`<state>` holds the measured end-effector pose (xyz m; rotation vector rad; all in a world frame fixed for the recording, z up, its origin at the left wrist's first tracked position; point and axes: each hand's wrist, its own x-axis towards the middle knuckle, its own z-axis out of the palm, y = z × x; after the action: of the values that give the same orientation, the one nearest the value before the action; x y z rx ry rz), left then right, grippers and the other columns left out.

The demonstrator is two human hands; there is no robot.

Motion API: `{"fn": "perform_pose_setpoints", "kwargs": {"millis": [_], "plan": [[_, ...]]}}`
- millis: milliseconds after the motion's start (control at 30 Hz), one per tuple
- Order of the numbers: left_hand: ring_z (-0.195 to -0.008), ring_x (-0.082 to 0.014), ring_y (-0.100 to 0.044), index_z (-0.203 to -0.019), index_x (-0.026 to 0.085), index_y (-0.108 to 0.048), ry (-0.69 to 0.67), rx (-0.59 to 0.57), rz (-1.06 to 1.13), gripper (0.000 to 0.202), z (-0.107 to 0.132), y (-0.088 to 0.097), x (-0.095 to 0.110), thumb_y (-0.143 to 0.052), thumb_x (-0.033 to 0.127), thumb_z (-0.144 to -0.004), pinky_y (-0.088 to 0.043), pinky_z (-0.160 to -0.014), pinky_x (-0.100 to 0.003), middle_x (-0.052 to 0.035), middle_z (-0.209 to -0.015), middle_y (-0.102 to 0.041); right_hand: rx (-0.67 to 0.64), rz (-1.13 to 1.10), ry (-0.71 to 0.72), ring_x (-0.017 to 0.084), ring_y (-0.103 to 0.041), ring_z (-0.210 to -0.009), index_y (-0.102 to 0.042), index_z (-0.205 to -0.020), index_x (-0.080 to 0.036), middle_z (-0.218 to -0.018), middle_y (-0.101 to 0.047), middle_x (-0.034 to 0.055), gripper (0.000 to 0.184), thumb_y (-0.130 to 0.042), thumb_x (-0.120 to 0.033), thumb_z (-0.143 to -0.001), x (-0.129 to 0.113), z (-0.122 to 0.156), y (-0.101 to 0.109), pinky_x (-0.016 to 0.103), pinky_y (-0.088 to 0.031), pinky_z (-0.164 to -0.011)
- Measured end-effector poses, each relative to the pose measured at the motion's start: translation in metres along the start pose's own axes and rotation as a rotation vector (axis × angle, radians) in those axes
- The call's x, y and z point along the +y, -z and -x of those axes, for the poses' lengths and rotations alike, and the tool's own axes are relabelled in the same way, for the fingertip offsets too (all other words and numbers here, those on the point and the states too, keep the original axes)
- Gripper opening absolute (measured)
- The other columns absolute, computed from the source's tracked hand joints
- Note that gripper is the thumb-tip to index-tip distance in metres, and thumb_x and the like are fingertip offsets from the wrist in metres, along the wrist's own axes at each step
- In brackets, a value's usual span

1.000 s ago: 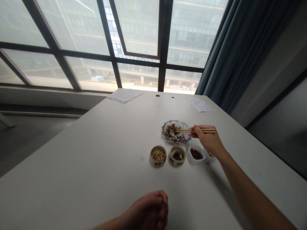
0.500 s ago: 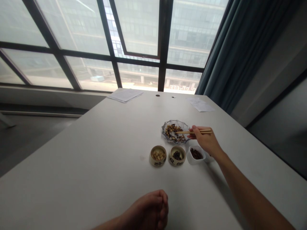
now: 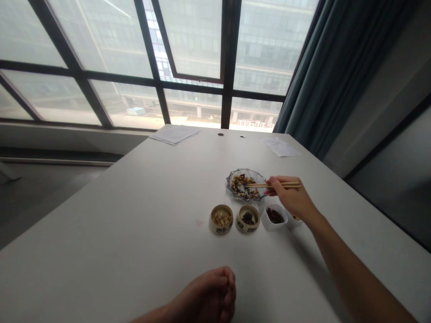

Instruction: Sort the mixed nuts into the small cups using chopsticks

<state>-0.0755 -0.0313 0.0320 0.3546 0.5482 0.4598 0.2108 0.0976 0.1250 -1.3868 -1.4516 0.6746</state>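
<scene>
My right hand [image 3: 290,193] grips a pair of wooden chopsticks [image 3: 261,185], their tips among the mixed nuts and dark pieces [image 3: 243,185] in a clear glass plate [image 3: 230,190]. In front of the plate stand two small ceramic bowls. The left bowl [image 3: 220,230] has pale nuts [image 3: 222,218] in it; the other bowl [image 3: 243,228] holds dark pieces [image 3: 248,218]. Beside them, a white container [image 3: 273,225] contains dark brown pieces [image 3: 274,215]. Another white container [image 3: 296,223] is partly hidden by my right wrist. My left hand [image 3: 212,294] rests near the table front, fingers curled with nothing visible in them.
The white table [image 3: 141,215] reaches to the windows. Sheets of paper [image 3: 175,134] lie at its far left, and more paper [image 3: 282,147] at its far right. A round dark cap [image 3: 220,134] sits near the far edge. Blue curtains [image 3: 323,80] hang at the right.
My right hand and the chopsticks have shifted slightly right, and more of the rightmost white container's contents shows. The left hand stays where it was.
</scene>
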Motion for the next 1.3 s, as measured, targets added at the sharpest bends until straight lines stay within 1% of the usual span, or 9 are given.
{"fn": "perform_pose_setpoints", "kwargs": {"millis": [100, 167, 300, 400, 567, 867, 1100, 1200, 1300], "plan": [[-0.057, -0.0094, -0.044, -0.083, 0.018, -0.061, 0.008, 0.006, 0.019, 0.012, 0.000, 0.000, 0.001, -0.068, 0.028, -0.080, -0.018, -0.061, -0.027, 0.0016, -0.068, -0.051, 0.020, 0.017, -0.011, 0.027, -0.079, -0.067, -0.080, -0.086, -0.015, -0.073, -0.079, 0.0076, 0.042, -0.065, -0.053, -0.095, 0.014, -0.005, -0.008, 0.036, -0.066, -0.063], [-0.057, -0.0096, -0.045, -0.083, 0.018, -0.061, 0.005, -0.001, 0.013, 0.012, -0.001, 0.001, 0.000, -0.067, 0.028, -0.080, -0.018, -0.060, -0.028, 0.0015, -0.068, -0.051, 0.027, 0.013, -0.017, 0.027, -0.078, -0.065, -0.079, -0.085, -0.015, -0.072, -0.078, 0.0073, 0.041, -0.064, -0.051, -0.096, 0.017, -0.005, -0.012, 0.035, -0.065, -0.061], [-0.055, -0.0099, -0.044, -0.082, 0.018, -0.060, -0.022, -0.011, 0.010, 0.013, -0.003, 0.003, -0.001, -0.068, 0.028, -0.079, -0.018, -0.060, -0.028, 0.0020, -0.067, -0.050, 0.035, 0.020, -0.025, 0.026, -0.077, -0.064, -0.078, -0.086, -0.014, -0.071, -0.078, 0.0076, 0.039, -0.063, -0.049, -0.097, 0.014, -0.003, -0.015, 0.033, -0.062, -0.060], [-0.056, -0.0097, -0.045, -0.084, 0.019, -0.060, 0.006, 0.001, 0.028, 0.012, -0.002, 0.001, 0.000, -0.067, 0.027, -0.080, -0.019, -0.061, -0.028, 0.0023, -0.067, -0.050, 0.040, 0.035, -0.023, 0.025, -0.077, -0.064, -0.078, -0.086, -0.014, -0.071, -0.078, 0.0074, 0.039, -0.061, -0.047, -0.098, 0.013, -0.003, -0.015, 0.032, -0.061, -0.059], [-0.055, -0.0101, -0.044, -0.083, 0.018, -0.059, 0.001, -0.001, -0.013, 0.012, -0.001, 0.000, 0.000, -0.066, 0.028, -0.080, -0.019, -0.061, -0.029, 0.0021, -0.067, -0.050, 0.055, 0.046, -0.018, 0.025, -0.077, -0.064, -0.078, -0.085, -0.015, -0.071, -0.078, 0.0074, 0.039, -0.060, -0.046, -0.098, 0.015, -0.003, -0.015, 0.032, -0.061, -0.060], [-0.054, -0.0103, -0.044, -0.079, 0.018, -0.059, -0.015, -0.028, -0.011, 0.012, -0.004, 0.007, -0.003, -0.066, 0.028, -0.080, -0.020, -0.060, -0.028, 0.0019, -0.065, -0.050, 0.074, 0.007, -0.011, 0.026, -0.077, -0.062, -0.078, -0.083, -0.015, -0.069, -0.077, 0.0081, 0.038, -0.062, -0.047, -0.096, 0.015, -0.004, -0.015, 0.034, -0.062, -0.059], [-0.054, -0.0098, -0.045, -0.080, 0.018, -0.061, 0.023, -0.024, 0.027, 0.008, -0.003, 0.007, -0.002, -0.066, 0.025, -0.081, -0.020, -0.059, -0.027, 0.0021, -0.065, -0.050, 0.026, 0.014, 0.013, 0.025, -0.077, -0.064, -0.077, -0.083, -0.017, -0.069, -0.077, 0.0068, 0.037, -0.062, -0.047, -0.097, 0.020, -0.005, -0.017, 0.033, -0.062, -0.060], [-0.054, -0.0100, -0.047, -0.081, 0.018, -0.062, 0.001, -0.024, 0.036, 0.008, -0.004, 0.009, -0.004, -0.065, 0.026, -0.081, -0.021, -0.058, -0.027, 0.0016, -0.066, -0.052, -0.002, 0.054, 0.045, 0.025, -0.077, -0.064, -0.077, -0.083, -0.017, -0.070, -0.077, 0.0068, 0.036, -0.061, -0.046, -0.098, 0.023, -0.006, -0.017, 0.033, -0.061, -0.061], [-0.054, -0.0106, -0.048, -0.081, 0.018, -0.063, -0.012, -0.036, 0.033, 0.010, -0.005, 0.011, -0.005, -0.066, 0.028, -0.080, -0.021, -0.058, -0.027, 0.0013, -0.066, -0.052, 0.005, 0.070, 0.049, 0.024, -0.076, -0.062, -0.077, -0.083, -0.016, -0.069, -0.077, 0.0071, 0.037, -0.060, -0.045, -0.098, 0.024, -0.005, -0.018, 0.033, -0.060, -0.059]]}}
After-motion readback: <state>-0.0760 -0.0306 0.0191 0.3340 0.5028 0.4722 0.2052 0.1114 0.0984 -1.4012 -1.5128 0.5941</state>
